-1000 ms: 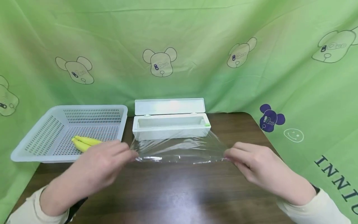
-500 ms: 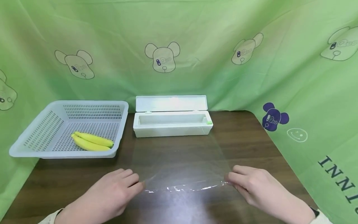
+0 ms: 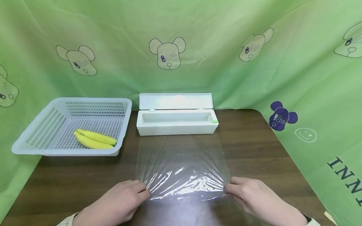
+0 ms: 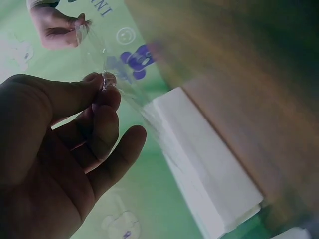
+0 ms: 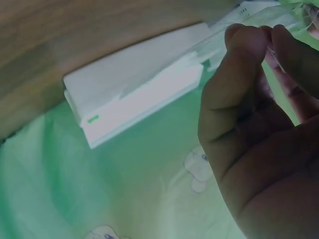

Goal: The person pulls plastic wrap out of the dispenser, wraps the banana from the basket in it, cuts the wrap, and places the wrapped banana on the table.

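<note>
A sheet of clear plastic wrap [image 3: 183,169] stretches toward me from a white wrap dispenser box [image 3: 177,129], whose lid [image 3: 176,101] stands raised at the back. My left hand [image 3: 121,199] pinches the near left corner of the film between thumb and fingertips. At the near right corner, my right hand [image 3: 251,196] pinches it the same way. Shiny creases fan out from both grips. In the left wrist view the film [image 4: 124,94] runs from the thumb and forefinger toward the box [image 4: 204,159]. The right wrist view shows the film [image 5: 214,45] gathered at the fingertips.
At the left stands a pale plastic basket [image 3: 70,152] with perforated sides, holding yellow bananas [image 3: 93,139]. Behind the dark wooden table [image 3: 254,150] hangs a green curtain [image 3: 118,75] printed with bear heads. A small green tab [image 3: 215,121] sits on the box's right end.
Both hands have come toward me and down with the film edge, lengthening the sheet out of the box. The bananas, partly hidden earlier by the left hand, now show fully.
</note>
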Tool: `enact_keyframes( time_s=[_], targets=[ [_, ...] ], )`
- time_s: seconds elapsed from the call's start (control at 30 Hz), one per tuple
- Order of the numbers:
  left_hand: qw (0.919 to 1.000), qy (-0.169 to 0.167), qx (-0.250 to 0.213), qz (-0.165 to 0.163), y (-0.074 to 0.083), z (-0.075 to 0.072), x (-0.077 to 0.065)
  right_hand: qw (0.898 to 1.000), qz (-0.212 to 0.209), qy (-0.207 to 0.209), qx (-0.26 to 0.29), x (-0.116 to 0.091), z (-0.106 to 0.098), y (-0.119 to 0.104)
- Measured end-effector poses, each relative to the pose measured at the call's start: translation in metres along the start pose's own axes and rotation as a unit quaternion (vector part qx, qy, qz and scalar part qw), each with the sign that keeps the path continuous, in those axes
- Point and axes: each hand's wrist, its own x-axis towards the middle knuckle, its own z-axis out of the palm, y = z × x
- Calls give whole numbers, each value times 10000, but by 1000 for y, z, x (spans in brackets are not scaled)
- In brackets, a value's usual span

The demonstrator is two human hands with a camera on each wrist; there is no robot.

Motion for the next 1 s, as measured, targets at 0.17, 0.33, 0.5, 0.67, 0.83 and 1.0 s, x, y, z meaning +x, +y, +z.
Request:
enact_keyframes(
  time_s=[0.17, 0.33, 0.5, 0.67, 0.83, 1.0],
  targets=[
    [9998, -160, -48, -108, 0, 9, 0, 9996, 126, -233, 13, -5, 7, -1],
    [9995, -207, 26, -224, -1, 10, 1, 9995, 177, -254, 22, -5, 11, 0],
    [9995, -93, 30, -310, -4, 12, 1, 9998, 154, -97, -47, -3, 13, 1],
    [9989, -118, -98, -448, -11, 19, 3, 9998, 214, 2, -60, 0, 23, 4],
    [9966, -450, -118, -680, -19, 27, 7, 9995, 290, -26, -134, 4, 37, 8],
    [9926, -764, -82, -935, -28, 37, 12, 9984, 492, -149, -225, 12, 49, 13]
  ],
)
